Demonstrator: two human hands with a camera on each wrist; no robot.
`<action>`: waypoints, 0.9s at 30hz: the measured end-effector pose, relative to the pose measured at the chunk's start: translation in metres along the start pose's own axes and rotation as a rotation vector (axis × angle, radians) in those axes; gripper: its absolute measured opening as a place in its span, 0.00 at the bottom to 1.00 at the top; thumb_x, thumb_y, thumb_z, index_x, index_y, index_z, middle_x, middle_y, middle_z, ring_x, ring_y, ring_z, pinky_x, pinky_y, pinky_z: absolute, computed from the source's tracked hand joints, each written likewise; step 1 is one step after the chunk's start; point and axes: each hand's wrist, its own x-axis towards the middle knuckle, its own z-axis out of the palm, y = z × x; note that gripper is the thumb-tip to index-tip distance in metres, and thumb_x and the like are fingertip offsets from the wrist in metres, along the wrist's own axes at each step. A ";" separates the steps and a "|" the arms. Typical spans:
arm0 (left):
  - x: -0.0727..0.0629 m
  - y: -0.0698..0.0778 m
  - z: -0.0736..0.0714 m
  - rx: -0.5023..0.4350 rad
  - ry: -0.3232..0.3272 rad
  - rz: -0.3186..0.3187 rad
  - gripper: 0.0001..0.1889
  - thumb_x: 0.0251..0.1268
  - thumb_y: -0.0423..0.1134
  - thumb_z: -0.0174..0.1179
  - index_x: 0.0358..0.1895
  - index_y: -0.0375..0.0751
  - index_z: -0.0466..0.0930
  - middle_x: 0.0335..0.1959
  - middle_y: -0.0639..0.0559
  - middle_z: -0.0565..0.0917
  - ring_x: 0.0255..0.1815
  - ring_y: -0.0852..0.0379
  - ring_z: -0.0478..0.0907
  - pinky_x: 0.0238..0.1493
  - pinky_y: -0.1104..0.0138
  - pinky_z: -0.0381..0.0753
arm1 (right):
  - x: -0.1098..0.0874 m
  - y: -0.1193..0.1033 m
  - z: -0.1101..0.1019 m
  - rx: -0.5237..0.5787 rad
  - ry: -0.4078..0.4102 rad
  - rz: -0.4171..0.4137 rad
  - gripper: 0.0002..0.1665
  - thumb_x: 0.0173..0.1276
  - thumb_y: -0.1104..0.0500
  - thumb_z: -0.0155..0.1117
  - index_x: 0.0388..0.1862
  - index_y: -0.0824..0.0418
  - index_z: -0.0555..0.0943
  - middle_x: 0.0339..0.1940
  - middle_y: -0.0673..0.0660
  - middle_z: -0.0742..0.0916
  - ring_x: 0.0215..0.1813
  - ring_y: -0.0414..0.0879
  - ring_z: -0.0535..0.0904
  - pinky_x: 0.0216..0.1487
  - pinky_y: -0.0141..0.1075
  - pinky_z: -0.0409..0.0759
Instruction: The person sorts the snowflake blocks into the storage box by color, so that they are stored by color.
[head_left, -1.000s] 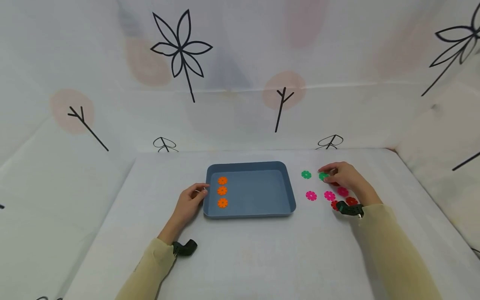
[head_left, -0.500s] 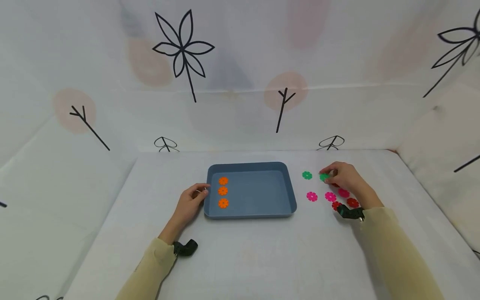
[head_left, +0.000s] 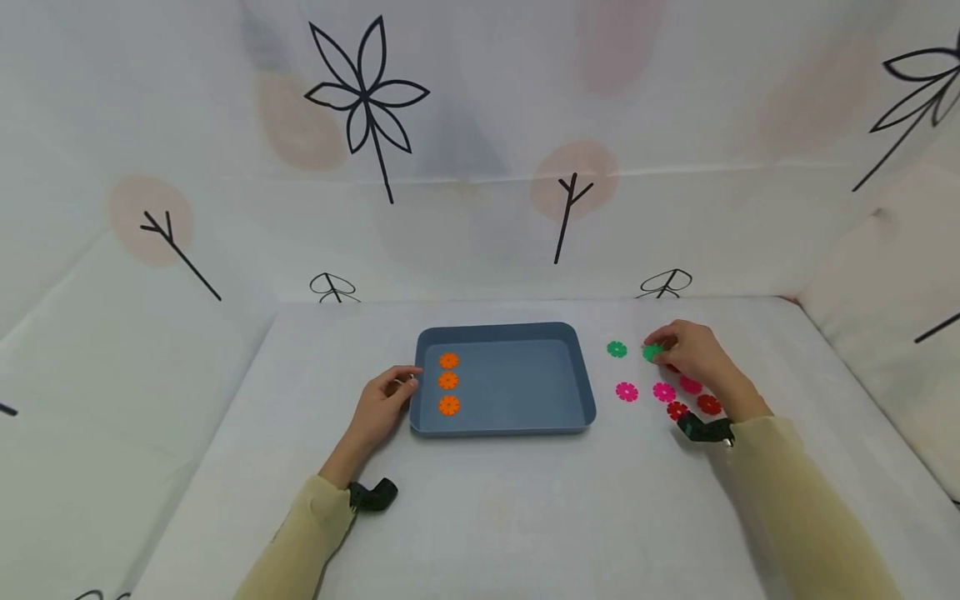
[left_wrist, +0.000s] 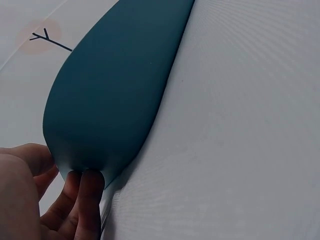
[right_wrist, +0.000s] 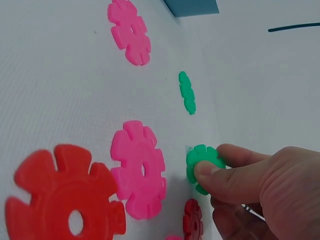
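My left hand [head_left: 380,406] holds the left rim of a blue-grey tray [head_left: 517,431], and its fingers press against the outer wall in the left wrist view. Three orange flower-shaped discs [head_left: 447,381] lie in a column inside the tray. To the right of the tray, my right hand [head_left: 693,352] pinches a green flower-shaped disc [right_wrist: 202,165] between thumb and index finger. That disc stands tilted, close above the cloth. Another green disc [head_left: 617,349] lies flat to its left.
Several pink discs [head_left: 627,392] and red discs [head_left: 708,404] lie in front of and partly under the right hand. One dark red disc [right_wrist: 192,220] sits just below its fingers. A patterned cloth wall [head_left: 465,242] rises behind the white table [head_left: 480,517].
The head view has shifted slightly. My right fingers have moved a little, and the pinched green disc shows more fully between them. The left hand and the tray stay put.
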 end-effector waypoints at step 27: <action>0.011 -0.037 0.005 -0.016 0.027 0.007 0.12 0.74 0.40 0.59 0.55 0.43 0.84 0.40 0.47 0.80 0.31 0.52 0.73 0.34 0.69 0.72 | -0.011 0.005 -0.015 0.001 -0.010 -0.007 0.19 0.69 0.60 0.66 0.56 0.65 0.78 0.54 0.70 0.80 0.54 0.66 0.75 0.46 0.48 0.81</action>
